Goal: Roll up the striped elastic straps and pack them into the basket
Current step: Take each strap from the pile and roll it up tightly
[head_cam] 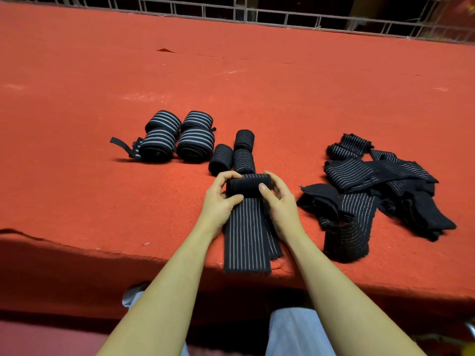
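A black strap with thin white stripes [245, 232] lies flat on the red cloth surface [257, 86], its near end hanging over the front edge. Its far end is wound into a roll [246, 185]. My left hand [221, 199] grips the roll's left end and my right hand [279, 201] grips its right end, thumbs on top. Behind the roll lie three small rolled straps [232, 154]. Further left sit several bigger rolls with bold stripes [177, 136]. No basket is in view.
A loose heap of unrolled striped straps [380, 183] lies to the right, with one half-rolled piece [345, 240] near the front edge. A metal railing [282, 16] runs along the far side. My legs in light trousers show below the edge.
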### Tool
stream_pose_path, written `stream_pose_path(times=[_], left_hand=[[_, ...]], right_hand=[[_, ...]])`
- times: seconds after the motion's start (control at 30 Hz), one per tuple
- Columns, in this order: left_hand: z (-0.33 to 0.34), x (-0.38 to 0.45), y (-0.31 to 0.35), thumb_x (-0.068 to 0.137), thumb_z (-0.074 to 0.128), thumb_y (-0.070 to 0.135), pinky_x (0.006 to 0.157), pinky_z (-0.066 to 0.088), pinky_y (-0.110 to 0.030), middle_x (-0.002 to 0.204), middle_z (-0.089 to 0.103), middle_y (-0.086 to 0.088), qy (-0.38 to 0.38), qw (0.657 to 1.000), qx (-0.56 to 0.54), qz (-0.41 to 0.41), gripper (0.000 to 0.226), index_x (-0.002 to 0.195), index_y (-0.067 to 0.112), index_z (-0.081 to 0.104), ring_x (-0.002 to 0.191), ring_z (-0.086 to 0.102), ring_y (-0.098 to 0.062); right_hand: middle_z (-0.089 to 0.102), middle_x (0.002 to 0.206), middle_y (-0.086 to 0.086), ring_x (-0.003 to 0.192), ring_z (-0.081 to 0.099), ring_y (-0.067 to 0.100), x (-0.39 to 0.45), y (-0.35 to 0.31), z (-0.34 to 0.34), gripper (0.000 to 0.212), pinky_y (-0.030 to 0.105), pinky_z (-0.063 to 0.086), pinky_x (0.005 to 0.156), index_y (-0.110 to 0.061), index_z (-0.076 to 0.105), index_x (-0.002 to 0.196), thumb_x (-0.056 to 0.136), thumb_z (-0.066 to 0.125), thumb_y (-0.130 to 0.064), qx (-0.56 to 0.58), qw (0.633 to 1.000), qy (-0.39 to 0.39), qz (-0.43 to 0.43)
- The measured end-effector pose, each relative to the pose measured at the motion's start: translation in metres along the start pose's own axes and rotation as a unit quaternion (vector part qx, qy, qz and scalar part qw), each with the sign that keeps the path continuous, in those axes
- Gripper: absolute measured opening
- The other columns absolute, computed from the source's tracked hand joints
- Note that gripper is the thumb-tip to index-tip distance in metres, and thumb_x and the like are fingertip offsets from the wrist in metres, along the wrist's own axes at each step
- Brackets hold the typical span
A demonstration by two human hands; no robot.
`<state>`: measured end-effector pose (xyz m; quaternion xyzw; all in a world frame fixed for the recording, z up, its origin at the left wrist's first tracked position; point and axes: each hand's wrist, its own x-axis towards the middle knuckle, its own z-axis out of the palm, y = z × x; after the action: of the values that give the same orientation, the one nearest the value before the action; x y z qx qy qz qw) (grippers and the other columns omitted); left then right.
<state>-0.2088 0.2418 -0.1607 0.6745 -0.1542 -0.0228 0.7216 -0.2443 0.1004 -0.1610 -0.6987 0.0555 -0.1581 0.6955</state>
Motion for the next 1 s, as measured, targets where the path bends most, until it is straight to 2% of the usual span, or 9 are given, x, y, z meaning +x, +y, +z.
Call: stream_pose_path(times=[0.07,0.17,0.27,0.37,0.5,0.63,0.7,0.8,1.0], left_hand=[[0.0,0.0,-0.001,0.072,0.049,-0.025,0.066,0.049,-0.019,0.091,0.063,0.007,0.024,0.999,-0.027,-0.004,0.049,0.089,0.02,0.06,0.071,0.059,-0.003],[0.0,0.001,-0.001,0.071,0.046,-0.024,0.086,0.045,-0.024,0.109,0.063,0.002,0.038,0.999,-0.026,0.001,0.045,0.08,0.017,0.061,0.097,0.059,-0.002],[0.002,0.001,0.002,0.08,0.041,-0.019,0.089,0.045,-0.02,0.118,0.058,0.004,0.011,0.998,-0.056,-0.032,0.049,0.107,0.018,0.058,0.101,0.057,0.001],[0.005,0.005,0.0,0.096,0.038,0.0,0.107,0.035,-0.03,0.14,0.042,0.001,-0.001,0.994,-0.079,-0.08,0.051,0.144,0.013,0.027,0.126,0.045,-0.012],[0.008,0.006,-0.006,0.103,0.034,0.03,0.117,0.019,-0.03,0.15,0.03,0.001,-0.032,0.996,0.049,-0.068,0.052,0.15,0.012,0.018,0.138,0.029,-0.01],[0.018,0.003,-0.001,0.091,0.034,0.049,0.119,0.011,-0.031,0.158,0.01,0.0,-0.015,0.997,0.035,-0.064,0.077,0.151,0.014,0.003,0.144,0.011,-0.008],[0.023,0.0,0.003,0.101,0.032,0.039,0.118,0.013,-0.028,0.157,0.01,0.0,-0.003,0.998,0.0,-0.063,0.063,0.151,0.014,0.002,0.141,0.013,-0.006],[0.025,-0.005,0.006,0.103,0.026,0.03,0.117,0.018,-0.029,0.155,0.017,-0.002,-0.016,0.998,-0.004,-0.061,0.055,0.151,0.016,0.002,0.141,0.02,-0.009],[0.014,-0.006,-0.001,0.096,0.046,0.036,0.111,0.032,-0.037,0.138,0.046,-0.006,-0.022,0.996,0.072,-0.053,0.046,0.14,0.029,0.036,0.129,0.044,-0.018]], right_hand=[[0.064,0.111,-0.001,0.093,0.061,-0.005,0.0,0.001,0.001,0.028,0.015,0.045,0.084,-0.016,0.057,0.122,0.094,0.057,-0.011,0.007,1.0,0.006,-0.002],[0.063,0.102,-0.001,0.09,0.06,0.0,0.001,0.001,0.001,0.019,0.016,0.045,0.08,-0.021,0.062,0.111,0.095,0.057,-0.014,0.012,1.0,0.01,-0.009],[0.063,0.105,-0.001,0.093,0.059,0.001,0.001,0.002,0.0,0.019,0.016,0.045,0.082,-0.019,0.061,0.111,0.095,0.056,-0.011,0.009,1.0,0.013,-0.014],[0.062,0.116,0.006,0.1,0.059,0.003,0.003,0.006,0.001,0.022,0.018,0.044,0.087,-0.015,0.055,0.117,0.095,0.055,-0.012,0.018,0.999,0.028,0.0],[0.061,0.123,0.006,0.109,0.058,0.01,0.004,0.008,0.003,0.03,0.022,0.045,0.095,-0.009,0.053,0.127,0.099,0.05,-0.019,-0.009,0.999,0.031,0.008],[0.055,0.131,-0.006,0.121,0.05,0.006,0.0,0.005,0.006,0.039,0.022,0.036,0.103,-0.014,0.046,0.139,0.101,0.044,-0.026,-0.064,0.998,0.009,-0.013],[0.045,0.133,-0.014,0.124,0.04,-0.001,-0.003,0.004,0.007,0.046,0.014,0.029,0.101,-0.017,0.035,0.146,0.102,0.043,-0.026,-0.067,0.998,0.003,-0.01],[0.043,0.139,-0.01,0.127,0.04,0.002,-0.007,0.007,0.003,0.05,0.018,0.028,0.106,-0.016,0.029,0.149,0.101,0.043,-0.023,-0.04,0.999,-0.017,0.0],[0.059,0.119,0.001,0.105,0.055,0.007,-0.01,0.005,-0.001,0.027,0.025,0.04,0.096,-0.015,0.05,0.127,0.1,0.046,-0.014,0.014,1.0,0.008,0.012]])
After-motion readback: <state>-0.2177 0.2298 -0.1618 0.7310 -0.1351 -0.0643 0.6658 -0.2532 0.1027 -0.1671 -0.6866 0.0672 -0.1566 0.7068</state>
